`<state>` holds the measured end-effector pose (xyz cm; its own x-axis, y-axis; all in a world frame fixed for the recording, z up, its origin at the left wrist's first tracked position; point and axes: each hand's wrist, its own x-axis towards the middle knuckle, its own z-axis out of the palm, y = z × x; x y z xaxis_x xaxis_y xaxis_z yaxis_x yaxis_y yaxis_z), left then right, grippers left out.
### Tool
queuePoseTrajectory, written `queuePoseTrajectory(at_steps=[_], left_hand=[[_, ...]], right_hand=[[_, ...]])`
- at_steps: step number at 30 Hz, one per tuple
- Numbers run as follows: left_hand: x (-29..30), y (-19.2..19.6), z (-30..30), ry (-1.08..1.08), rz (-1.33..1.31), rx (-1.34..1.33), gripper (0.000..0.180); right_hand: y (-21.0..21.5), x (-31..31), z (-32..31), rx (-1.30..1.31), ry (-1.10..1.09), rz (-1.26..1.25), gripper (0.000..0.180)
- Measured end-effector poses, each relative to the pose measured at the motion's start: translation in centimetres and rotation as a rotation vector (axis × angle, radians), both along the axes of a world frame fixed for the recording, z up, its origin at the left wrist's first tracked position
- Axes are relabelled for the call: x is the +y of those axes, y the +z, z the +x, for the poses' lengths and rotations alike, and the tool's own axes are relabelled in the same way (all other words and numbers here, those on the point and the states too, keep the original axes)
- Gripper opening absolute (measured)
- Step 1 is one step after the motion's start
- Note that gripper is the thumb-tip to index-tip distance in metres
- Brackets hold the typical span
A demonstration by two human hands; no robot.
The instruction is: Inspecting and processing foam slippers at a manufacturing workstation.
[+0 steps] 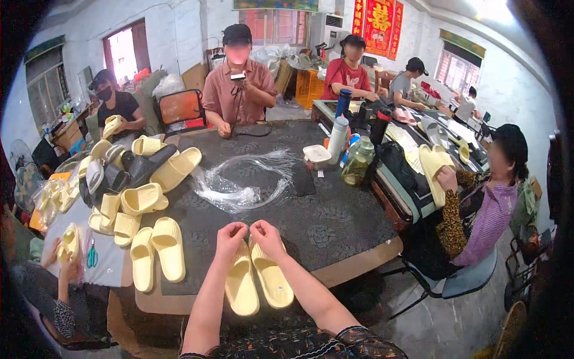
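Observation:
A pair of pale yellow slippers stands side by side at the table's near edge, the left slipper (241, 293) and the right slipper (274, 284), heels toward me. My left hand (230, 238) is closed in a pinch over the left slipper's front. Close beside it, my right hand (266, 237) is pinched above the other slipper's front. Whatever lies between the fingertips is too small to make out. Beyond my hands lies a loose bundle of clear plastic strands (239, 192). Another yellow pair (168, 250) rests to my left.
Many yellow, black and grey slippers (140, 199) pile up at the left, near teal scissors (92, 255). Bottles (337, 137), a jar (358, 163) and a white container (317, 154) stand far right on the dark table (335, 239). Co-workers sit around, some handling slippers; one stands opposite.

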<state>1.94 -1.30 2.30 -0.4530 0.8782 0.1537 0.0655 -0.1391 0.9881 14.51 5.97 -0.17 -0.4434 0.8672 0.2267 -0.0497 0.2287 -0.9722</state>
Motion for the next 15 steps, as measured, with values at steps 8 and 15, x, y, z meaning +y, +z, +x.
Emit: queuePoseTrajectory(at_steps=[8, 15], left_hand=[[0.3, -1.1, -1.2, 0.004, 0.003, 0.062, 0.012], [-0.1, -1.4, -1.1, -0.024, -0.038, -0.04, 0.012]], right_hand=[[-0.2, 0.0, -0.2, 0.029, 0.019, 0.025, 0.011], [0.7, -1.2, 0.1, -0.019, 0.029, -0.022, 0.012]])
